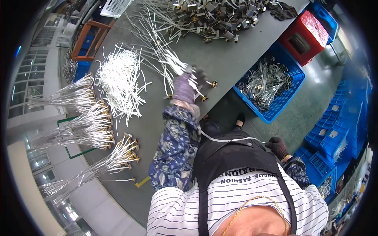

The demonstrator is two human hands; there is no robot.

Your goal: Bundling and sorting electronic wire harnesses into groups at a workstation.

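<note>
My left hand [184,88], in a purple and grey glove and partly blurred, is closed over a bundle of white wires [173,61] above the grey table. Small brass-coloured end pieces [213,84] stick out beside its fingers. From near this hand one long pale cable [228,140] runs across my dark apron to the right. My right hand [277,147], in a dark glove, is closed on that cable's far end, out beyond the table. Left of my left hand lies a loose pile of short white tubes [120,82].
Several sorted wire bundles [94,133] with brass-coloured ends lie along the table's left side. A heap of dark metal parts with wires [220,17] covers the far end, beside a black glove [282,11]. At right are a blue crate [271,112] of wired parts and a red stool [305,37].
</note>
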